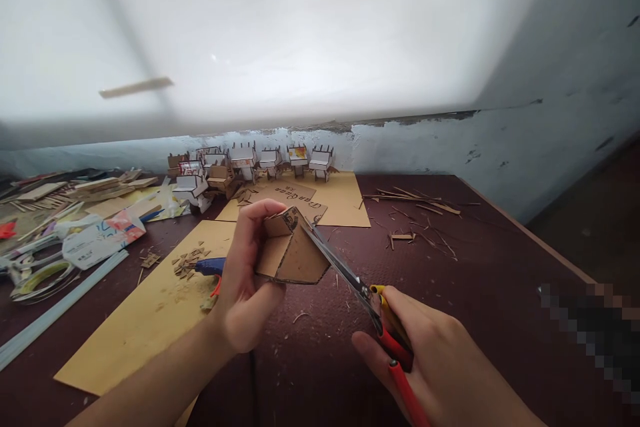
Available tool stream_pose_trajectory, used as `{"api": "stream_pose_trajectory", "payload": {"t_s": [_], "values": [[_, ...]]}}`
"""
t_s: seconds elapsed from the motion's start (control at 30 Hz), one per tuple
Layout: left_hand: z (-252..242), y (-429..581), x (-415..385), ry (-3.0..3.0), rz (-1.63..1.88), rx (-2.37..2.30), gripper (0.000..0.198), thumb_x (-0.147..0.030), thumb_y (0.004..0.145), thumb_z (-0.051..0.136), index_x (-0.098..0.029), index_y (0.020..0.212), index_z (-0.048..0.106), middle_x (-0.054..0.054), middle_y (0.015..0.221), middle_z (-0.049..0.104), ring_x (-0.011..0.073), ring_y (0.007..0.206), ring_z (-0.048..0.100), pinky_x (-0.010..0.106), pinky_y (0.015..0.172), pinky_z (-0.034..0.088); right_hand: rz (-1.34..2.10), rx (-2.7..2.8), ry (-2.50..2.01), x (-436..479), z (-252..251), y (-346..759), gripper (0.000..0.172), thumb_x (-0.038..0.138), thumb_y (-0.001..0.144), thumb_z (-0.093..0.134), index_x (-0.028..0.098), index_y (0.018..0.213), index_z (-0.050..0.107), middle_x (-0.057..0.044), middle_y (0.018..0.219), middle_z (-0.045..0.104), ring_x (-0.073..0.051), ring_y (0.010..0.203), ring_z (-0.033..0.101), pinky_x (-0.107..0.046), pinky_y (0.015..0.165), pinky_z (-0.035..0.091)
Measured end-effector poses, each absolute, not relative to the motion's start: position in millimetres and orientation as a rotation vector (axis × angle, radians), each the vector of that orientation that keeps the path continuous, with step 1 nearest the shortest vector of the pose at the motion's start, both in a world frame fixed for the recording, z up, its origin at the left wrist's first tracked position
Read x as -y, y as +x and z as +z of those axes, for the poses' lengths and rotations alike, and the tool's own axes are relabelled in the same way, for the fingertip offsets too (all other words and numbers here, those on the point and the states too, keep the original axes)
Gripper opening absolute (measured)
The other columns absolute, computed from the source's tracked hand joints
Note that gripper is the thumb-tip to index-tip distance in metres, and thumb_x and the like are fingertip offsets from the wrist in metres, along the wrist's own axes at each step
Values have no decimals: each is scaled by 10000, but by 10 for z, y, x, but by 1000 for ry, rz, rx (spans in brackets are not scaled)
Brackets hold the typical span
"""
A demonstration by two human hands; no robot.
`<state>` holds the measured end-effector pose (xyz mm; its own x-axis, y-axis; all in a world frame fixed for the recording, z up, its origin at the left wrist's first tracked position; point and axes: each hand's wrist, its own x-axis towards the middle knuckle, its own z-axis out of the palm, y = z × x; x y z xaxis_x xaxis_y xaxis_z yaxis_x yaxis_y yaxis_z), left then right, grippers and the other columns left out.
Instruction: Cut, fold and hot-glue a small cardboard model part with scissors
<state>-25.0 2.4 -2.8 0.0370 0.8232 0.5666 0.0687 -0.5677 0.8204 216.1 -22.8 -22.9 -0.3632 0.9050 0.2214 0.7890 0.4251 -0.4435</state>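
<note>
My left hand (247,280) grips a small folded cardboard piece (303,257) between its fingers and thumb, holding it up above the table. Wrapped round the red and yellow handles of a pair of scissors (345,271) is my right hand (430,340). The scissor blades point up and left, their tips at the upper right edge of the cardboard; whether they cut into it I cannot tell. Behind my left wrist lies a blue tool (210,267) with a bit of orange-red, partly hidden, perhaps a glue gun. Small cardboard scraps (190,260) lie beside it.
Several miniature cardboard chairs (320,160) stand at the back by the wall. Yellow card sheets (145,320) cover part of the dark table (490,320). Tape rolls (45,280), wood strips and a long pale strip (65,307) lie left; thin twigs (415,200) lie right.
</note>
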Motion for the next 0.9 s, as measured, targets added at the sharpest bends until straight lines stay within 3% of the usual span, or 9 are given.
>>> {"api": "stream_pose_trajectory", "payload": {"t_s": [0.47,0.9], "values": [[-13,-231,6,1812,1482,-898,656,-138,713,599,-257,1341,451,52,1100,509,213,918,475,335,730,419,-110,2224,-1232,226,-418,2118,395,468,1023,500,275,697,391,59,546,516,-127,395,481,-254,410,351],[-75,-242,-15,1832,1557,-880,679,-147,683,627,-238,1338,471,76,1203,532,240,979,491,359,759,420,-196,2164,-1200,201,-491,2085,474,498,1077,383,258,672,437,49,541,509,-115,385,462,-258,430,335]]}}
